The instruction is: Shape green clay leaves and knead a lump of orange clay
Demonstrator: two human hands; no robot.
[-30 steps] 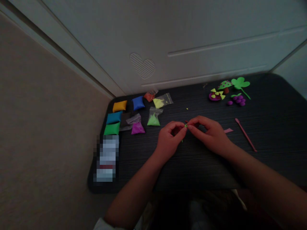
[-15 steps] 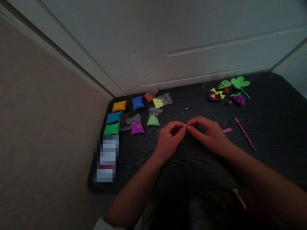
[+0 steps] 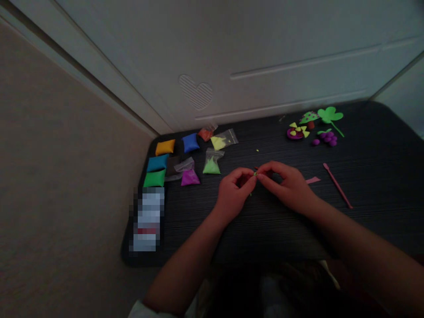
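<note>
Over the middle of the dark table, my left hand [image 3: 234, 187] and my right hand [image 3: 281, 179] meet fingertip to fingertip. Between the thumbs and forefingers of both is a tiny piece of light green clay [image 3: 255, 174], mostly covered by the fingers. Both hands are closed in a pinch. A small green crumb shows just below the left fingertips, and a yellowish crumb [image 3: 257, 150] lies beyond them. To the right of my right hand are a flat pink clay tool [image 3: 313, 180], partly hidden, and a longer pink modelling tool [image 3: 338, 186].
Bags of coloured clay, among them light green [image 3: 211, 165], purple [image 3: 190, 176] and blue [image 3: 191, 142], lie at the left. A blurred pale object [image 3: 147, 221] is at the left edge. Clay grapes [image 3: 329, 138], a clover [image 3: 329, 115] and a purple dish [image 3: 294, 134] stand at the far right.
Both hands keep their pinch at nearly the same spot. Less of the green clay shows between the fingertips. The view has shifted very slightly.
</note>
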